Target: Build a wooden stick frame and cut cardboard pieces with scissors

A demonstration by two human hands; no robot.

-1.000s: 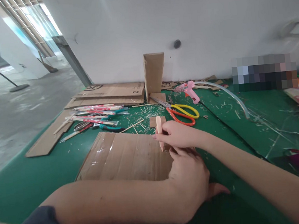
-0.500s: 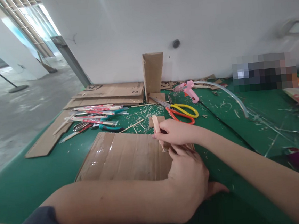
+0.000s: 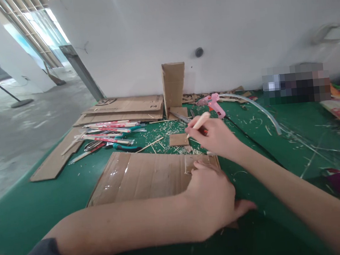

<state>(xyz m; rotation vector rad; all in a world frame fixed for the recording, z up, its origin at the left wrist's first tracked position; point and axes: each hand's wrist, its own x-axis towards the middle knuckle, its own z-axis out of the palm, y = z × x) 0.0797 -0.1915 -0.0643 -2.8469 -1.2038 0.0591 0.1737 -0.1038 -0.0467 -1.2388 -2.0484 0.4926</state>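
Observation:
My left hand point(image 3: 213, 195) lies on the right part of a flat brown cardboard sheet point(image 3: 144, 173), its fingertips on a small cardboard piece point(image 3: 188, 164) there and its thumb stretched out to the right. Just beyond the sheet, my right hand point(image 3: 215, 133) grips a pale wooden stick point(image 3: 201, 120) like a pen. The stick's lower end points down at a small cardboard rectangle point(image 3: 177, 139) on the green table; whether it touches is unclear. Behind my right hand, the scissors point(image 3: 180, 117) are mostly hidden.
A pink glue gun point(image 3: 215, 104) with a black cord lies behind my right hand. Wrapped chopsticks point(image 3: 107, 129) and teal-handled pliers point(image 3: 127, 148) lie left. Cardboard sheets point(image 3: 126, 105) and an upright cardboard piece point(image 3: 173, 83) stand near the wall. Shavings litter the middle.
My right hand has moved away and to the right with the stick, from the sheet's edge over to the small rectangle. The stick now leans right. My left hand stays almost in place.

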